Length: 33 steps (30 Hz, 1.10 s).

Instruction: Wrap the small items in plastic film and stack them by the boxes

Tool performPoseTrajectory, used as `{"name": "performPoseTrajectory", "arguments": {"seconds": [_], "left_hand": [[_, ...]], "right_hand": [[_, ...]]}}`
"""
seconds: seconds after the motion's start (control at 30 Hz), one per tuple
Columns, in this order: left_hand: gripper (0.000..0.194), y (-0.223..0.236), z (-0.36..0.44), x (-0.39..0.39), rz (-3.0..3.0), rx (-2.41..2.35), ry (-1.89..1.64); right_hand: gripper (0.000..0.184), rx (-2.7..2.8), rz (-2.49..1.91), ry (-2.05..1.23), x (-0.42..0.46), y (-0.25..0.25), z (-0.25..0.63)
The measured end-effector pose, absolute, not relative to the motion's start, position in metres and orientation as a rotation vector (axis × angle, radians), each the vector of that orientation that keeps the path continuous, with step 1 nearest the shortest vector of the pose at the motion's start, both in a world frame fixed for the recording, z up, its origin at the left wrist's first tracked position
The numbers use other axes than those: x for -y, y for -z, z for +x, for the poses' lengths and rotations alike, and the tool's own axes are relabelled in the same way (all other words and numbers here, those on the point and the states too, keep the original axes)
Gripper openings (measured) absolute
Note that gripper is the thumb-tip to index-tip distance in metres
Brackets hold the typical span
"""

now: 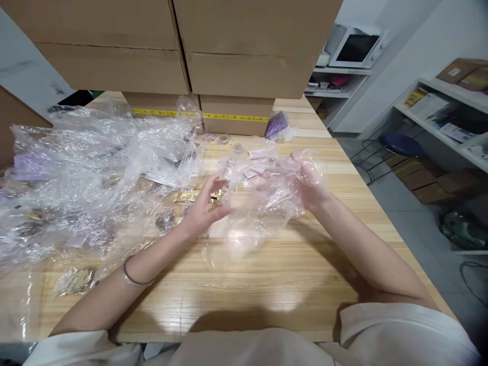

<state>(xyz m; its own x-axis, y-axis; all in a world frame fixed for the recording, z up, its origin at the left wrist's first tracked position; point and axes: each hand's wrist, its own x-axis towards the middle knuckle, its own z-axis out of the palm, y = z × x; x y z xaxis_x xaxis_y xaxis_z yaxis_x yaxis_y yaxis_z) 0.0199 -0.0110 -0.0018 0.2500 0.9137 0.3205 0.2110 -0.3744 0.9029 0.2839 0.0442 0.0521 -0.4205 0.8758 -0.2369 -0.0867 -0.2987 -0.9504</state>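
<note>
Clear bag: The clear plastic bag (pixel 267 185), with small printed labels (pixel 259 153) showing at its far side, was between the two hands, on the near side of the cardboard boxes (pixel 247 30); whether it was lifted off the bench (pixel 236 310) could not be told.
Left fingers: The left hand (pixel 202 209) stood at the bag's left edge, its fingers and thumb curved wide apart; contact with the film was unclear.
Right fingers: The right hand (pixel 309 188) was at the bag's right end, partly veiled by film, so how far its fingers had closed could not be told.
Film handling: Such thin, slippery film seemed to call for a light pinch at one edge and a steady second hand; a hard tug risked tearing it.
Bench top: Pale striped wood ran toward the person from the boxes, with a heap of plastic packaging (pixel 114 157) on their near left and a purple packet (pixel 277 125) by their right corner.
Room: Right of the boxes, a microwave (pixel 358 48) sat on shelving; farther right stood a blue stool (pixel 402 144) on grey floor (pixel 360 152).
</note>
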Motion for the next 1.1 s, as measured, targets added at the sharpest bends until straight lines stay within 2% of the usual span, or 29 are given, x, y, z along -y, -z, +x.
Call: {"name": "performPoseTrajectory", "arguments": {"seconds": [0.13, 0.23, 0.3, 0.43, 0.53, 0.67, 0.73, 0.9, 1.0, 1.1], "left_hand": [[0.056, -0.011, 0.030, 0.021, 1.404, -0.958, -0.815], [0.036, -0.008, 0.040, 0.023, 1.113, -1.008, -0.841], [0.031, -0.004, 0.043, 0.019, 0.942, -0.991, -0.931], [0.033, 0.001, 0.040, 0.010, 0.841, -1.014, -1.177], [0.036, -0.003, 0.039, 0.009, 0.932, -1.035, -1.285], [0.039, -0.013, 0.041, 0.016, 1.038, -1.073, -1.374], [0.036, -0.019, 0.043, 0.022, 1.069, -1.085, -1.389], [0.022, -0.030, 0.049, 0.037, 1.195, -1.103, -1.345], [0.021, -0.034, 0.042, 0.031, 1.203, -1.106, -1.379], [0.028, -0.034, 0.023, 0.012, 1.102, -1.246, -1.419]], "right_hand": [[0.044, 1.345, -1.002, -1.847, -0.025, -0.039, 0.284], [0.054, 1.445, -0.948, -1.844, -0.006, -0.017, 0.281], [0.060, 1.460, -1.004, -1.787, 0.006, 0.000, 0.280], [0.062, 1.347, -1.116, -1.759, 0.014, 0.025, 0.288], [0.050, 1.373, -1.206, -1.705, 0.003, 0.033, 0.304], [0.030, 1.466, -1.430, -1.105, -0.007, 0.027, 0.323], [0.030, 1.505, -1.377, -0.965, -0.002, 0.018, 0.323], [0.048, 1.770, -1.294, -1.037, 0.024, -0.007, 0.296], [0.033, 1.718, -1.403, -1.010, 0.023, -0.010, 0.286], [0.029, 1.464, -1.395, -1.100, 0.014, -0.006, 0.288]]}}
